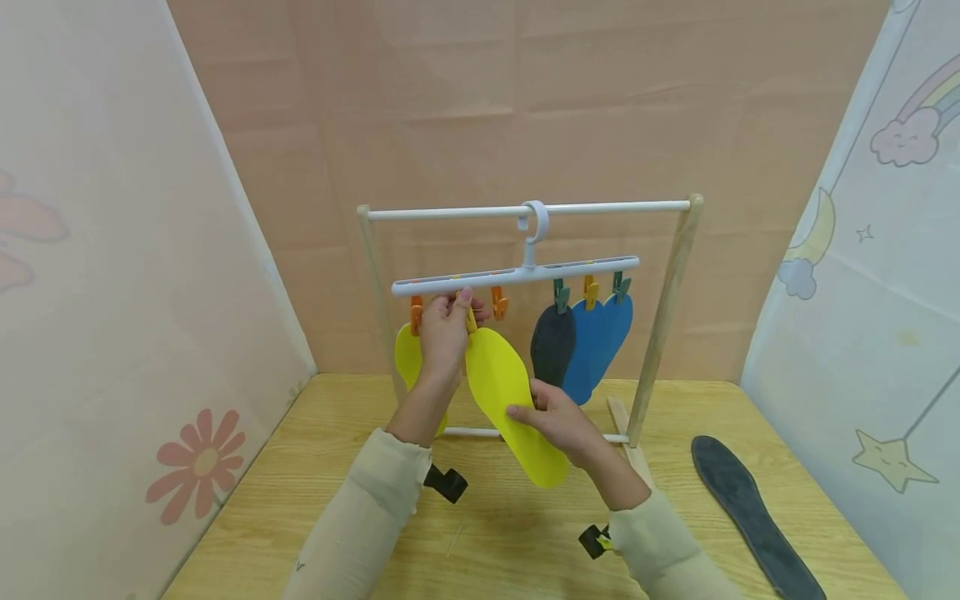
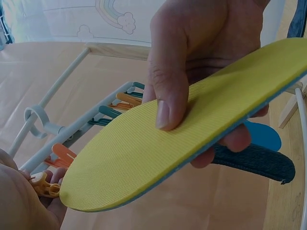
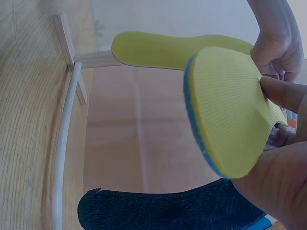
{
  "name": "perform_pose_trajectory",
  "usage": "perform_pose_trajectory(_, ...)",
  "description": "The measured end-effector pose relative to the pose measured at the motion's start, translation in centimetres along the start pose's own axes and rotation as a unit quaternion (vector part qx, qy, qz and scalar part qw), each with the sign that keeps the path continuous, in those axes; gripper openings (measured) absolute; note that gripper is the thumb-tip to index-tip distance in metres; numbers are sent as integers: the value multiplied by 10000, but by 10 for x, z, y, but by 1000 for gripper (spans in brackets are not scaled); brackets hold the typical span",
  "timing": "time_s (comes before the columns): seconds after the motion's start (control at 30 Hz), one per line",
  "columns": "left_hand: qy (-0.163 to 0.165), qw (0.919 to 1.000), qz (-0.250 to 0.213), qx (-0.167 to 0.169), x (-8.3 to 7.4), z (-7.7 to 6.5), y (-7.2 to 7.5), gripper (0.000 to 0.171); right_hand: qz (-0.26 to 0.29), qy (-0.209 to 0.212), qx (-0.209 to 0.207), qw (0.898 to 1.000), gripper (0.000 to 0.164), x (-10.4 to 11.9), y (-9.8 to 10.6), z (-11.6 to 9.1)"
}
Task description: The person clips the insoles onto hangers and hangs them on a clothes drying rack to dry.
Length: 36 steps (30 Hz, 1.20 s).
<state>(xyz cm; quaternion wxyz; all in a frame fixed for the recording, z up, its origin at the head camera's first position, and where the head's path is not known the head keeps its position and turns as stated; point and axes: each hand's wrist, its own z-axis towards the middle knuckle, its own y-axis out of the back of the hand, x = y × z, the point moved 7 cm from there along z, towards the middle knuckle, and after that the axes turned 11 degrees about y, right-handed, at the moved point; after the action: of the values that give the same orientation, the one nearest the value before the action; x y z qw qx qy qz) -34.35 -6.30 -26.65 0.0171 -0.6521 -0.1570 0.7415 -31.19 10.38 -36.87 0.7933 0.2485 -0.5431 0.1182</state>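
My left hand (image 1: 444, 333) is up at the light grey hanger (image 1: 465, 281), pinching a yellow clip (image 1: 471, 320) that hangs from it. Right at that clip is the toe or heel end of a yellow insole (image 1: 498, 371) with a blue underside; whether the clip bites it cannot be told. My right hand (image 1: 561, 421) grips the insole lower down, thumb on the yellow face (image 2: 134, 153) and fingers beneath. Another yellow insole (image 1: 407, 354) hangs from an orange clip (image 1: 416, 315), partly behind my left arm. An orange clip (image 1: 499, 302) beside my left hand holds nothing.
A wood-and-white rack (image 1: 667, 325) carries the hanger on its top bar. On the hanger's right side, clips hold a dark insole (image 1: 552, 346) and blue insoles (image 1: 600, 346). A loose dark insole (image 1: 750, 508) lies on the wooden table (image 1: 255, 508) at the right.
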Motion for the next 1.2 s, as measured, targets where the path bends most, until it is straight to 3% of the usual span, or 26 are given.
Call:
perform_pose_trajectory(0.63, -8, 9999, 141, -17, 0, 0, 3, 36, 248, 22, 4, 9997, 44, -5, -3, 3)
perform_pose_trajectory(1.2, -130, 9999, -1, 43, -1, -1, 2, 38, 328, 191, 60, 9993, 41, -1, -4, 6)
